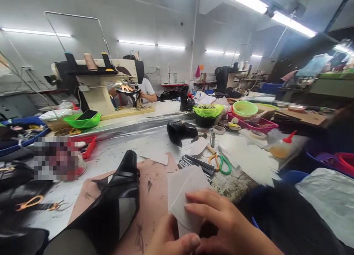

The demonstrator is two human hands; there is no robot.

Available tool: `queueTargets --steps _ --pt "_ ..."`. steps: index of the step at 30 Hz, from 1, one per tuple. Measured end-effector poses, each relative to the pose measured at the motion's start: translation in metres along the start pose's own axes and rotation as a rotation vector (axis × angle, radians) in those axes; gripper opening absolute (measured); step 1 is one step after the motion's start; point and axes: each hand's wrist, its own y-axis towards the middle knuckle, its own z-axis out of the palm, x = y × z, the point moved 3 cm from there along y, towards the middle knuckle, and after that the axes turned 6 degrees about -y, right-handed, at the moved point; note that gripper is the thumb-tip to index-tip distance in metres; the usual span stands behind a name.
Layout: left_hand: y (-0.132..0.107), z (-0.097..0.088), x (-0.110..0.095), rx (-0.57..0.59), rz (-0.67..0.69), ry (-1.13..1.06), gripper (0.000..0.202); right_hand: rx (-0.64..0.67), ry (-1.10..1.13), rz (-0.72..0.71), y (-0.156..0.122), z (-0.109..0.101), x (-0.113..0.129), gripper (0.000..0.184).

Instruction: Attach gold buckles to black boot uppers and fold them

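Observation:
My left hand (167,236) is closed on the lower edge of a folded or layered white sheet piece (181,186), which looks like paper or thin lining. My right hand (226,220) grips the same piece from the right, its fingers lying over the top face. The undersides of both hands are hidden. Left of my hands, a black leather boot upper (121,196) with a strap and a pale grey patch lies on a pinkish board (151,201). Beyond the piece are black strips (197,164) and scissors (221,162) with one green and one orange handle.
Several white sheets (249,155) lie at the right, near a glue bottle with a red tip (284,144). Another black boot piece (182,131) sits mid-table. Green basket (245,108), pink tray (265,126) and sewing machine (96,89) stand behind. A person (148,90) works there.

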Motion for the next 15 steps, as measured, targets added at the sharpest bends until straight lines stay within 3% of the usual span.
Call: queueTargets --steps 2,4,7,9,12,15 --pt "0.002 0.008 -0.007 0.121 0.012 -0.153 0.067 0.001 0.032 0.007 -0.003 0.000 -0.003 0.060" --pt "0.004 0.012 -0.014 0.170 0.049 -0.182 0.066 -0.007 0.091 0.046 -0.006 0.001 -0.007 0.060" --pt "0.005 0.014 -0.016 0.176 0.137 -0.004 0.049 -0.028 0.185 0.150 -0.009 0.005 -0.008 0.066" --pt "0.006 0.016 -0.013 0.114 0.196 0.195 0.033 -0.135 0.154 0.206 -0.009 0.009 -0.005 0.066" --pt "0.007 0.023 -0.007 0.004 0.269 0.392 0.052 -0.341 0.020 0.230 -0.010 0.014 0.000 0.043" --pt "0.009 0.031 -0.009 0.009 0.325 0.407 0.064 -0.385 -0.046 0.218 -0.014 0.014 -0.001 0.025"
